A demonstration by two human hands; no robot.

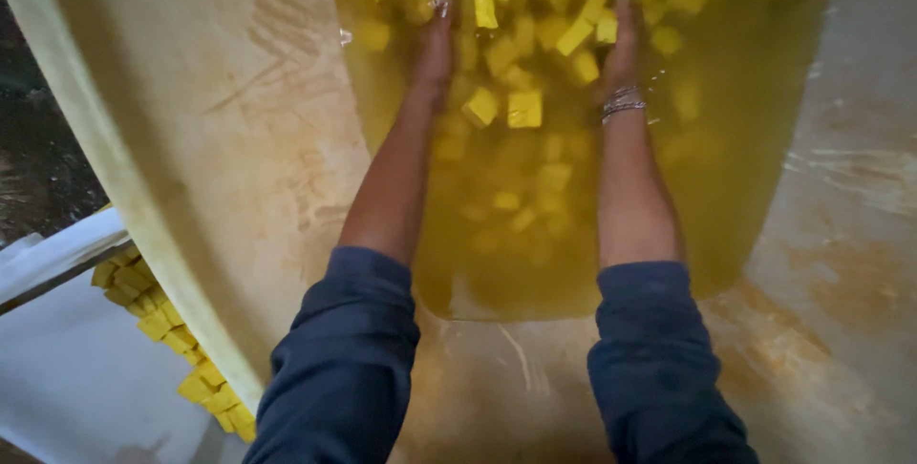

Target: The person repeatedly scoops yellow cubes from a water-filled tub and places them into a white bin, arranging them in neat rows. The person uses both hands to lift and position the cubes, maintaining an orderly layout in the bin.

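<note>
A worker's left hand (435,49) and bangled right hand (621,39), fingers straight and gripping nothing, herd yellow cubes (523,109) floating between and beyond the fingertips in a tub (191,139) w/ murky yellow water (745,139); scooping likely needs palms closing inward; submerged cubes blur, far rim cut off.

Yellow blocks (172,330) stacked outside tub, on white sheet (76,378).

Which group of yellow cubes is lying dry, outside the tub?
The row of yellow cubes at the lower left, beside the pale tub's rim; the others float in yellowish water.
</note>
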